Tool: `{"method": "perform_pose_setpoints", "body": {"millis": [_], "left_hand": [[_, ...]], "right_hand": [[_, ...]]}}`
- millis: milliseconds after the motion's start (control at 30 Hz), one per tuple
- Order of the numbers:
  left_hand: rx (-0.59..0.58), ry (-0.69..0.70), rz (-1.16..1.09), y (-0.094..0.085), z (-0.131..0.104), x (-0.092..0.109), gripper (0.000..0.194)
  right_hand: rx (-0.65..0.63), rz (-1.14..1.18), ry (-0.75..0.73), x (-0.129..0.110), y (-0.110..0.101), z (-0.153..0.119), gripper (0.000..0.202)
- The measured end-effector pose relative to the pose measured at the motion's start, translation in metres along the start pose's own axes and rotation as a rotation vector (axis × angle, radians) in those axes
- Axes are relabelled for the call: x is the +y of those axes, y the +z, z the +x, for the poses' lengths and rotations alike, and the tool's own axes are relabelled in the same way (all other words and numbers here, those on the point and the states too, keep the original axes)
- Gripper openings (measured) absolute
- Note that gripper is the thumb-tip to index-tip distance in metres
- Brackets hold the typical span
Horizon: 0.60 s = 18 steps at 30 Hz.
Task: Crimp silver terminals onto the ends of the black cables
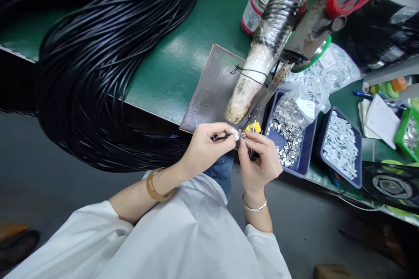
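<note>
Jar label point(251, 14): print was unreadable.
Left tray point(308, 152): metal pieces point(290, 139) were held.
Right tray point(359, 157): pale pieces point(340, 144) were held.
Left hand point(209, 144): black cable point(224, 137) was pinched, near the board point(209, 91).
Right hand point(260, 157): tiny part point(242, 135) was pinched (blurred).

Left of the brown board point(204, 91), the black cable bundle point(124, 30) is cut by the view's edge. The corrugated hose point(278, 17) hides part of this board. Near it, the piece point(241, 135) between the fingertips point(242, 147) is too small to identify.
</note>
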<state>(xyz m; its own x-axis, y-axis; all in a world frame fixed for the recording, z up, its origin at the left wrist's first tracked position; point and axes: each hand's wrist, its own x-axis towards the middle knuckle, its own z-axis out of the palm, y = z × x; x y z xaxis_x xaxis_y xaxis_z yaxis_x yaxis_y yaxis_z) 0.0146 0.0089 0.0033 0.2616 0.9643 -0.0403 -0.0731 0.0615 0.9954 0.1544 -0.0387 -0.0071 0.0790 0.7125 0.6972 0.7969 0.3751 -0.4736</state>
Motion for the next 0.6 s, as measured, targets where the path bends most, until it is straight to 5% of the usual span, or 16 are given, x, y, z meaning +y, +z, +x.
{"method": "perform_pose_setpoints", "body": {"millis": [600], "left_hand": [[-0.063, -0.019, 0.021, -0.0012, -0.0065, 0.0013, 0.014]], "right_hand": [[-0.069, 0.057, 0.013, 0.0004, -0.007, -0.0015, 0.022]]}}
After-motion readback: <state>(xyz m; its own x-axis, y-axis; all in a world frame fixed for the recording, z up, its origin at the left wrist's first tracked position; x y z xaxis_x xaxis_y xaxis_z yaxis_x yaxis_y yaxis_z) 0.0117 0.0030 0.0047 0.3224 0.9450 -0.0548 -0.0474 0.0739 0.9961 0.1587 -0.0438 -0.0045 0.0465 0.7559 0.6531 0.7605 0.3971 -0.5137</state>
